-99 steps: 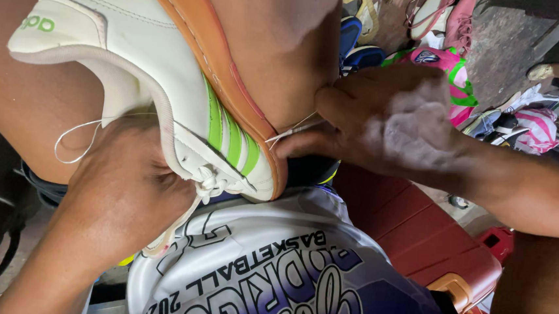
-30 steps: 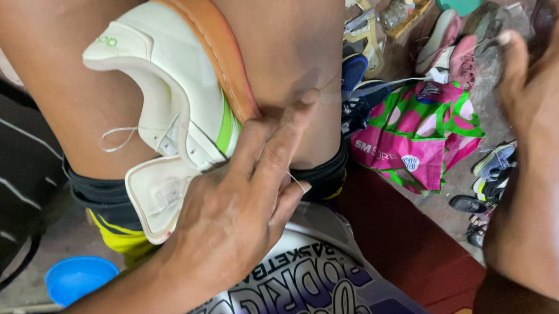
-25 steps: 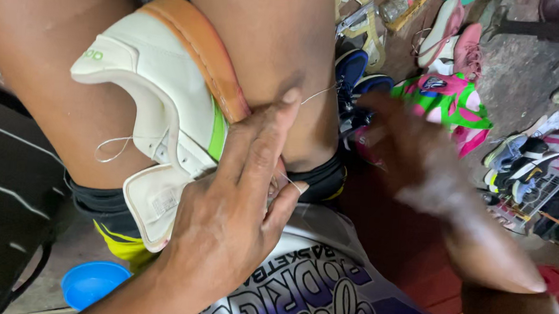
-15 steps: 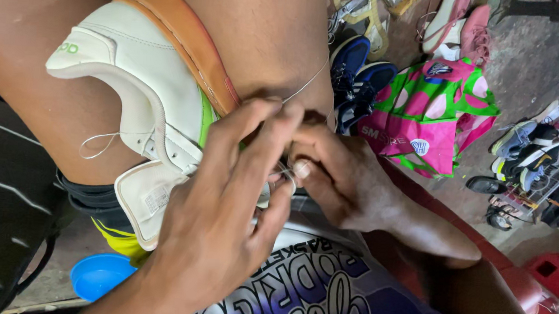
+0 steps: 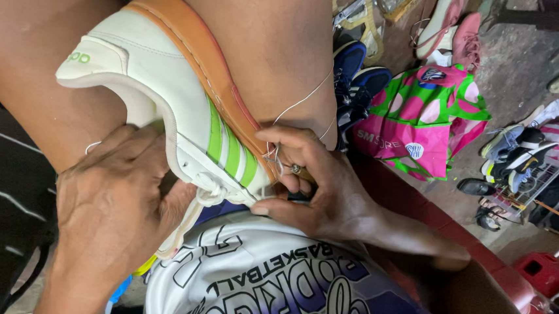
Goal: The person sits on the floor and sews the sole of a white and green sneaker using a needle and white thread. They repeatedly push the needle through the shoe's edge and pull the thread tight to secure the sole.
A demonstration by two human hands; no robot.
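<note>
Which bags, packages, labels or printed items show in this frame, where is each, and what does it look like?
Plastic bag: on the floor upper right, crumpled, pink and green with pale dots and a round emblem.
Shoe logo: small green mark on the white shoe's heel, upper left.
Printed shirt: bottom centre, white and purple with dark lettering.

Shoe-repair stall: worn shoes (image 5: pixel 447 24) heaped on concrete floor (image 5: pixel 515 75), sneaker (image 5: pixel 177 117) stitched with thread (image 5: pixel 303 101).

Concrete floor (image 5: pixel 495 67) under scattered shoes (image 5: pixel 452 25), bag (image 5: pixel 420 114)
</note>
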